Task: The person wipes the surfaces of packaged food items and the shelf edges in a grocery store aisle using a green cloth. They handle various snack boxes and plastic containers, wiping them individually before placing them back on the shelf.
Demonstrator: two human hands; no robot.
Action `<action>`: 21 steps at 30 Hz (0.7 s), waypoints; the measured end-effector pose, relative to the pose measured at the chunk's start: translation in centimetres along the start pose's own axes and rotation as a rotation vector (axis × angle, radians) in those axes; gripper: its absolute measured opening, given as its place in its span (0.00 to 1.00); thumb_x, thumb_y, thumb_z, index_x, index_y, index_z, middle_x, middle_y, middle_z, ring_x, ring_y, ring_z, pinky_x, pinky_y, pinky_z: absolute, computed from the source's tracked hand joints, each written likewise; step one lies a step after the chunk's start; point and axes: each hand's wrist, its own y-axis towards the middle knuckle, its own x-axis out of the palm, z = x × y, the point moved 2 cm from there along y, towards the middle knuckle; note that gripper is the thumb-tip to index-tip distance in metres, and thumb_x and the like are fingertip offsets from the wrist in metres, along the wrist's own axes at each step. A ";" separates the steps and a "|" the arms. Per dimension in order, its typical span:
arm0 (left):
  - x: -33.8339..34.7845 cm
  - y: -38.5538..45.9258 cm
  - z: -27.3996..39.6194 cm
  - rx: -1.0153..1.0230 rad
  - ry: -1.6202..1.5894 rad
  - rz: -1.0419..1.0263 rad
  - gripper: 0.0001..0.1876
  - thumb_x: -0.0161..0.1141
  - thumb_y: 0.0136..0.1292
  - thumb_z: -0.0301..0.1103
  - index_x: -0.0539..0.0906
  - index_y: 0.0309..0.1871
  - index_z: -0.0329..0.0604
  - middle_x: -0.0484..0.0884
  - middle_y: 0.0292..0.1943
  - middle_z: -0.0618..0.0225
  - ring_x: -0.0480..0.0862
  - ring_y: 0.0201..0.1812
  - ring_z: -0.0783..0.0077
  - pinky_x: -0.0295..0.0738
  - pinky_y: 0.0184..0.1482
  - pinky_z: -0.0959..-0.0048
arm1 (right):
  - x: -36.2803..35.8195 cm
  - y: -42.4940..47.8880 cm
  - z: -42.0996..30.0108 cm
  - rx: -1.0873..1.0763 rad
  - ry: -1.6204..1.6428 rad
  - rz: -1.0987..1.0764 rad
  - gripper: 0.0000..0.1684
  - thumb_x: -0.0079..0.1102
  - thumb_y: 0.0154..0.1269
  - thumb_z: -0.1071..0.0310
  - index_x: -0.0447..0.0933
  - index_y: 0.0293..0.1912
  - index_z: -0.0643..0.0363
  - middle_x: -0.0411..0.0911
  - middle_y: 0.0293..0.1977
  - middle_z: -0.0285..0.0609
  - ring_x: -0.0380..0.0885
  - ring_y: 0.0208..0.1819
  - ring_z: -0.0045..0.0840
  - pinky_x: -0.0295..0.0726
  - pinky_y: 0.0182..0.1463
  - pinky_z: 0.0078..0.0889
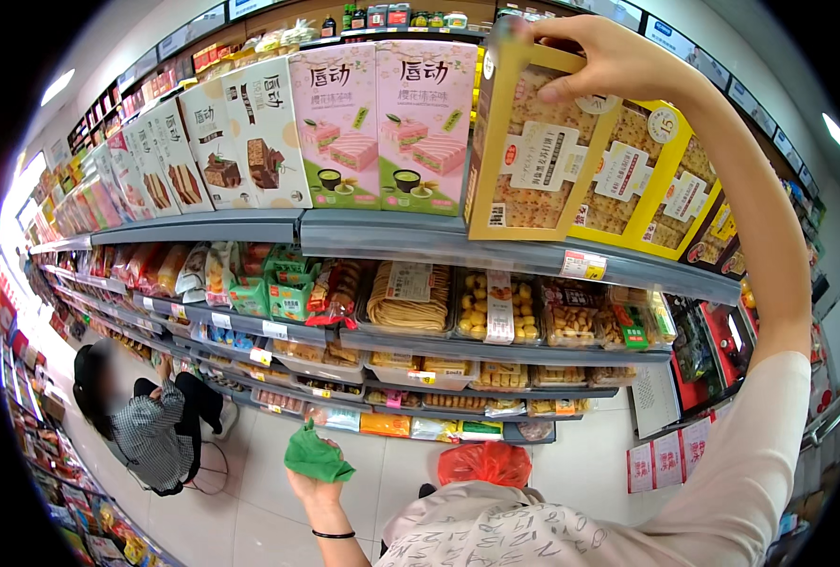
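Observation:
My right hand (583, 60) reaches up and grips the top of a yellow-framed box of crackers (542, 159). The box stands upright at the front of the top shelf (391, 230), its base over the shelf's front lip. Right of it are bright yellow cracker boxes (622, 173), partly behind my forearm. On its left side stands a pink-and-green cake box (423, 127), with a similar pink box (338, 127) beside that one. Low in front of my body, my left hand (313, 489) holds a crumpled green cloth (317, 453), palm up.
White cake boxes (264, 135) continue leftward. Lower shelves carry clear tubs of snacks (498, 308) and bagged goods (288, 290). A red plastic bag (483, 464) is by my body. At left, a person (147, 418) sits on a stool in the aisle. Pink-and-white cartons (668, 457) lie at right.

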 end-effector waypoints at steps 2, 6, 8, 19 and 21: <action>-0.8 0.7 0.5 0.000 0.027 -0.034 0.20 0.51 0.70 0.46 0.84 0.55 0.45 0.88 0.46 0.65 0.85 0.45 0.60 0.81 0.54 0.59 | -0.1 0.5 -0.7 0.041 -0.004 -0.028 0.38 0.77 0.55 0.52 0.76 0.63 0.55 0.84 0.47 0.43 0.82 0.46 0.28 0.80 0.53 0.31; -0.1 1.2 0.2 -0.020 0.015 0.018 0.20 0.51 0.71 0.46 0.84 0.56 0.46 0.88 0.47 0.65 0.85 0.45 0.61 0.81 0.54 0.59 | -2.0 1.5 -2.7 0.146 0.041 -0.144 0.37 0.76 0.56 0.50 0.78 0.58 0.63 0.84 0.47 0.46 0.81 0.48 0.29 0.78 0.53 0.32; 0.7 1.3 -0.4 -0.033 -0.028 0.058 0.20 0.50 0.71 0.45 0.83 0.57 0.46 0.88 0.47 0.65 0.85 0.45 0.62 0.81 0.52 0.59 | -2.1 1.5 -3.0 0.165 0.051 -0.158 0.37 0.76 0.56 0.50 0.78 0.58 0.64 0.84 0.47 0.47 0.81 0.48 0.31 0.78 0.54 0.33; 3.2 0.2 -3.2 -0.110 0.062 -0.099 0.20 0.50 0.73 0.46 0.82 0.55 0.40 0.86 0.46 0.61 0.84 0.44 0.66 0.80 0.50 0.66 | -2.1 2.2 -3.1 0.212 -0.048 -0.206 0.39 0.76 0.55 0.49 0.77 0.59 0.65 0.83 0.51 0.51 0.81 0.52 0.34 0.78 0.57 0.35; 4.5 -0.4 -3.2 -0.072 0.153 -0.176 0.23 0.49 0.75 0.49 0.80 0.57 0.39 0.85 0.46 0.59 0.83 0.43 0.65 0.80 0.49 0.65 | -1.9 2.2 -2.2 0.213 -0.034 -0.208 0.40 0.77 0.54 0.49 0.77 0.60 0.65 0.83 0.51 0.50 0.81 0.52 0.34 0.78 0.57 0.34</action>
